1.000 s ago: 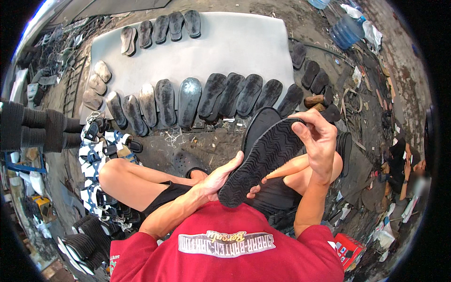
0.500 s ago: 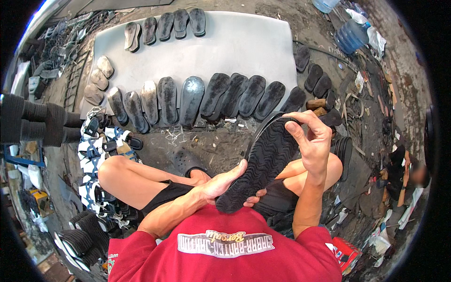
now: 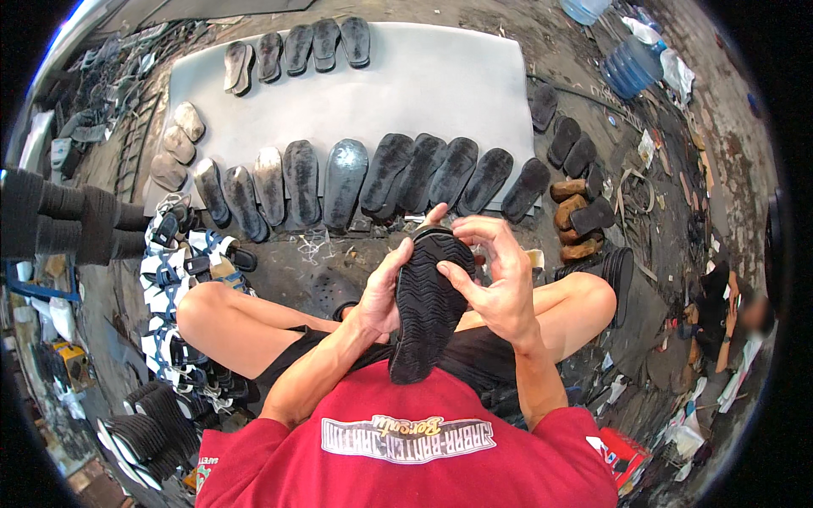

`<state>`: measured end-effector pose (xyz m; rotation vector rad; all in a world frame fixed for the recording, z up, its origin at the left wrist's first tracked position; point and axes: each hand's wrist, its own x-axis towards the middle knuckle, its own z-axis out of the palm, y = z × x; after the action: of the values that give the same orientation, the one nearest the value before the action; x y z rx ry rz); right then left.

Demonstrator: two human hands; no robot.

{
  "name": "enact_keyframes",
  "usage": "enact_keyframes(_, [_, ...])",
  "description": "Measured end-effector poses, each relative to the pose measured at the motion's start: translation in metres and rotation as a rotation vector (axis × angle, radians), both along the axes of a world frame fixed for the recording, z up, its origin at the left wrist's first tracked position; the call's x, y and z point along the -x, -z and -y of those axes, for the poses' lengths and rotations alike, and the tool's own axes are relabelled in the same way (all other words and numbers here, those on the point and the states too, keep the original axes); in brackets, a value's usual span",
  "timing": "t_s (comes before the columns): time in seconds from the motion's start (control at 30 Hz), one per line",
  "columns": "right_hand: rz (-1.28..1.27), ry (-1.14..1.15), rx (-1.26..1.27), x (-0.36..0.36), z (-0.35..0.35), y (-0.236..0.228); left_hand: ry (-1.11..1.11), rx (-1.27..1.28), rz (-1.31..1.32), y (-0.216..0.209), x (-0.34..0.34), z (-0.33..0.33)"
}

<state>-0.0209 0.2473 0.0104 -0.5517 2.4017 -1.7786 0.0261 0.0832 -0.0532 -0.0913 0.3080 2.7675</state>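
Note:
A black sandal (image 3: 428,309) with a wavy-ridged sole is held upright in front of my chest, its sole turned up toward me. My left hand (image 3: 385,288) grips the far part of it from the left side, thumb along the edge, some fingers hidden behind. Around the far right edge my right hand (image 3: 495,275) is closed, its thumb pressed on the sole and its fingers at the rim. Whatever lies on the sandal's other face is hidden.
Black soles (image 3: 345,182) stand in a row along the near edge of a pale sheet (image 3: 339,102); more lie at its far edge. Strapped sandals (image 3: 174,279) pile up on my left. Brown wooden shoe lasts (image 3: 569,216) lie on the right, near large blue bottles (image 3: 631,68).
The sandal has swung from a rightward slant to nearly straight and come closer. My left hand slid up to its far part; my right hand moved left and down along its edge.

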Motion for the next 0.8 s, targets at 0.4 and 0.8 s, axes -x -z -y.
enact_keyframes(0.4, [-0.085, 0.082, -0.071, -0.017, 0.002, 0.009, 0.002, -0.127, -0.031, 0.033, -0.017, -0.007])
enact_keyframes(0.8, [0.004, 0.226, -0.164, -0.038, 0.039, 0.018, -0.477, 1.347, -0.080, -0.034, -0.011, 0.006])
